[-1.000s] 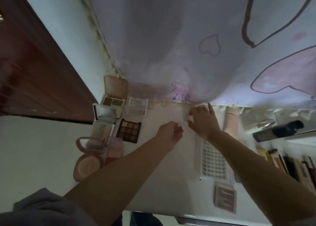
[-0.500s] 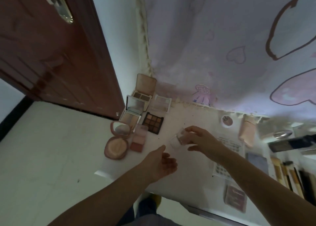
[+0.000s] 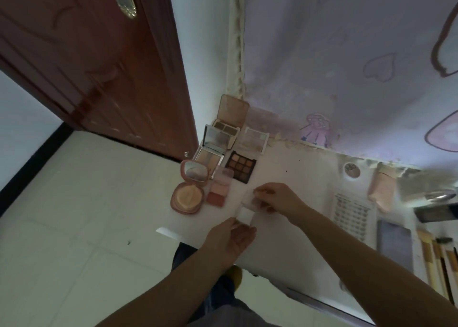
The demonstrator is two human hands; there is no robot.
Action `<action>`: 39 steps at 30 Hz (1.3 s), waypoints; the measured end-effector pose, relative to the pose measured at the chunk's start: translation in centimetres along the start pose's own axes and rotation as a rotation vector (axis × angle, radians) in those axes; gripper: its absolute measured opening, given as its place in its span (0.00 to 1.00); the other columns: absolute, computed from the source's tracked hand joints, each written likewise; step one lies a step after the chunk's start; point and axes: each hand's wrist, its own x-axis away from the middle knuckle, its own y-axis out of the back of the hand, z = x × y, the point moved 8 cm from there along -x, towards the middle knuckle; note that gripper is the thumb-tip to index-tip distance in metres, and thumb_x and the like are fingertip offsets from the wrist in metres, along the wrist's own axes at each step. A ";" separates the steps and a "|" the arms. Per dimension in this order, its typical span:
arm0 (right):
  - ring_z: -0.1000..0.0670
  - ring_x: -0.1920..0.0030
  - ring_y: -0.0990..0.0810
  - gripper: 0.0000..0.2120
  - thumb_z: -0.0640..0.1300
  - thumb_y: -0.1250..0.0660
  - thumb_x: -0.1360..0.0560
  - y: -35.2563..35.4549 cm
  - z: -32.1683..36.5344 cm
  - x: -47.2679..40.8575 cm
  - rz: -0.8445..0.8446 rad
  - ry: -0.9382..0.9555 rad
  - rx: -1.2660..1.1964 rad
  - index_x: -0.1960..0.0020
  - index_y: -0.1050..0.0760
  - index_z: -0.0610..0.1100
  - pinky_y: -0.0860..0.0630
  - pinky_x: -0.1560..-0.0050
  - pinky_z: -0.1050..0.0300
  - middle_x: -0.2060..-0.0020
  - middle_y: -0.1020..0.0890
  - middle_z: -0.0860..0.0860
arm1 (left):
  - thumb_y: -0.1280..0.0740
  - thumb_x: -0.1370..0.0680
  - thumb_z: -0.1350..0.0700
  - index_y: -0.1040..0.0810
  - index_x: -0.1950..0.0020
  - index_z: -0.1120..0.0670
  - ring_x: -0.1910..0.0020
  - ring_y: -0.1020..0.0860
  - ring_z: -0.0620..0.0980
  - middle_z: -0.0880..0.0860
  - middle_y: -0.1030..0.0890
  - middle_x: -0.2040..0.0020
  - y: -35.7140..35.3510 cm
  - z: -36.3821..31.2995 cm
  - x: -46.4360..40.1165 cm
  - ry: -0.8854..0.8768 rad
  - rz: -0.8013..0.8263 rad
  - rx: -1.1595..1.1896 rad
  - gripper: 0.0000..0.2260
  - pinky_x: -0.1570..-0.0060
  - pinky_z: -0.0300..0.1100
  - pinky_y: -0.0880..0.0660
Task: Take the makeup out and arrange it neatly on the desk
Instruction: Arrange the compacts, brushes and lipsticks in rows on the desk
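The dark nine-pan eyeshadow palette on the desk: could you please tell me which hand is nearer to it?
Right. The right hand lies just below and right of the dark palette, gripping a small clear case. The left hand sits lower, toward the desk's near edge.

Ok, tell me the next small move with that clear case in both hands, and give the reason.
Probably set the small clear case down on the bare white desk just right of the dark nine-pan palette. Both the right hand and left hand hold it above the desk, and the open compacts sit in tidy rows to its left, so that free spot would extend the arrangement.
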 end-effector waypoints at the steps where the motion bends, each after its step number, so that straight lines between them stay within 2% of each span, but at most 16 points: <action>1: 0.54 0.68 0.22 0.05 0.40 0.34 0.23 -0.3 0.3 -0.4 -0.041 0.043 0.062 0.50 0.22 0.39 0.26 0.68 0.67 0.65 0.18 0.50 | 0.40 0.20 0.64 0.26 0.52 0.65 0.58 0.24 0.62 0.64 0.24 0.57 0.3 -0.2 0.0 -0.027 -0.030 0.020 0.05 0.66 0.55 0.21; 4: 0.53 0.64 0.21 0.05 0.43 0.34 0.24 -1.1 1.3 -1.3 -0.126 0.170 0.261 0.52 0.22 0.42 0.26 0.60 0.63 0.63 0.18 0.51 | 0.41 0.19 0.63 0.28 0.42 0.67 0.58 0.23 0.61 0.64 0.23 0.54 1.2 -1.0 0.1 -0.092 -0.088 0.004 0.09 0.54 0.54 0.21; 7: 0.50 0.57 0.21 0.06 0.43 0.35 0.24 -1.5 1.6 -1.7 -0.197 0.234 0.397 0.50 0.21 0.42 0.28 0.56 0.61 0.59 0.20 0.50 | 0.44 0.19 0.62 0.30 0.37 0.68 0.55 0.24 0.59 0.64 0.24 0.47 1.7 -2.0 0.3 -0.134 -0.091 -0.034 0.13 0.45 0.51 0.28; 11: 0.46 0.54 0.20 0.09 0.43 0.35 0.23 -0.7 1.7 -1.1 -0.236 0.241 0.449 0.44 0.23 0.42 0.24 0.54 0.59 0.52 0.20 0.45 | 0.44 0.18 0.62 0.30 0.37 0.67 0.52 0.24 0.58 0.62 0.24 0.49 1.8 -2.5 0.2 -0.148 -0.065 -0.083 0.13 0.45 0.52 0.28; 13: 0.49 0.59 0.20 0.09 0.43 0.35 0.23 1.4 1.8 0.2 -0.277 0.240 0.385 0.45 0.24 0.42 0.24 0.62 0.65 0.53 0.21 0.47 | 0.44 0.18 0.61 0.30 0.38 0.66 0.49 0.24 0.59 0.62 0.24 0.50 1.7 -1.9 0.1 -0.133 -0.060 -0.134 0.12 0.46 0.52 0.28; 15: 0.53 0.64 0.20 0.06 0.42 0.36 0.23 4.5 1.5 2.2 -0.328 0.234 0.357 0.48 0.23 0.43 0.28 0.69 0.73 0.57 0.20 0.49 | 0.44 0.18 0.60 0.28 0.41 0.66 0.49 0.24 0.59 0.62 0.24 0.51 1.0 -0.4 0.1 -0.083 -0.047 -0.210 0.11 0.47 0.51 0.28; 17: 0.57 0.66 0.21 0.04 0.41 0.36 0.23 8.2 0.2 4.9 -0.365 0.203 0.363 0.50 0.23 0.45 0.28 0.69 0.74 0.59 0.19 0.50 | 0.43 0.18 0.60 0.27 0.44 0.66 0.53 0.24 0.57 0.61 0.23 0.52 -0.7 1.6 0.0 -0.019 0.000 -0.307 0.10 0.47 0.50 0.28; 19: 0.55 0.65 0.20 0.05 0.39 0.36 0.23 11.2 -2.4 8.0 -0.379 0.132 0.349 0.52 0.22 0.46 0.28 0.66 0.74 0.60 0.19 0.50 | 0.42 0.18 0.60 0.26 0.45 0.65 0.54 0.24 0.55 0.60 0.23 0.52 -3.1 3.9 -0.5 0.042 0.073 -0.445 0.10 0.48 0.49 0.27; 22: 0.49 0.52 0.20 0.06 0.40 0.36 0.23 13.0 -7.4 12.5 -0.341 0.029 0.496 0.50 0.21 0.46 0.26 0.51 0.63 0.53 0.20 0.48 | 0.39 0.20 0.61 0.23 0.51 0.62 0.55 0.23 0.52 0.58 0.22 0.54 -6.3 7.9 -1.2 0.111 0.148 -0.684 0.06 0.54 0.44 0.24; 25: 0.49 0.43 0.24 0.11 0.43 0.37 0.22 12.7 -12.6 15.9 -0.269 -0.049 0.708 0.42 0.24 0.44 0.29 0.44 0.60 0.41 0.24 0.47 | 0.37 0.21 0.61 0.23 0.53 0.59 0.53 0.23 0.52 0.56 0.22 0.56 -8.2 11.9 -2.0 0.132 0.204 -0.858 0.03 0.55 0.42 0.24; 28: 0.48 0.34 0.30 0.25 0.48 0.33 0.25 11.4 -16.0 17.7 -0.247 -0.021 0.888 0.31 0.32 0.45 0.29 0.40 0.58 0.30 0.33 0.47 | 0.38 0.21 0.61 0.24 0.53 0.59 0.56 0.24 0.49 0.55 0.22 0.56 -9.0 14.8 -2.7 0.130 0.228 -0.961 0.04 0.55 0.41 0.25; 30: 0.45 0.37 0.26 0.31 0.51 0.25 0.34 10.4 -16.5 17.8 -0.281 0.069 1.013 0.33 0.29 0.45 0.24 0.44 0.53 0.33 0.29 0.46 | 0.40 0.20 0.61 0.25 0.56 0.57 0.58 0.24 0.47 0.53 0.22 0.57 -9.2 16.2 -2.8 0.144 0.234 -1.003 0.06 0.56 0.40 0.26; 33: 0.44 0.51 0.18 0.29 0.50 0.20 0.42 10.4 -15.3 17.5 -0.381 0.214 1.063 0.45 0.26 0.45 0.20 0.59 0.55 0.48 0.20 0.45 | 0.41 0.20 0.61 0.26 0.57 0.56 0.57 0.25 0.47 0.53 0.22 0.58 -9.7 17.0 -2.5 0.158 0.254 -1.018 0.08 0.57 0.39 0.27; 36: 0.45 0.55 0.21 0.21 0.48 0.24 0.38 9.9 -14.1 17.2 -0.334 0.264 0.898 0.49 0.26 0.45 0.24 0.57 0.58 0.54 0.20 0.47 | 0.39 0.21 0.61 0.24 0.56 0.58 0.58 0.23 0.49 0.56 0.21 0.56 -9.2 15.3 -2.1 0.147 0.266 -1.038 0.06 0.57 0.40 0.26; 38: 0.48 0.52 0.23 0.17 0.48 0.25 0.35 9.5 -12.2 17.4 -0.364 0.271 0.674 0.49 0.25 0.46 0.29 0.53 0.64 0.53 0.22 0.50 | 0.37 0.21 0.58 0.22 0.51 0.60 0.57 0.22 0.51 0.58 0.21 0.53 -8.7 14.2 -0.8 0.222 0.377 -1.022 0.07 0.53 0.42 0.24; 39: 0.51 0.51 0.24 0.17 0.49 0.26 0.34 8.9 -11.2 17.4 -0.374 0.274 0.584 0.48 0.25 0.47 0.29 0.53 0.64 0.53 0.23 0.52 | 0.36 0.21 0.53 0.22 0.47 0.60 0.55 0.21 0.52 0.59 0.21 0.50 -8.4 13.8 0.1 0.282 0.443 -0.992 0.11 0.50 0.44 0.24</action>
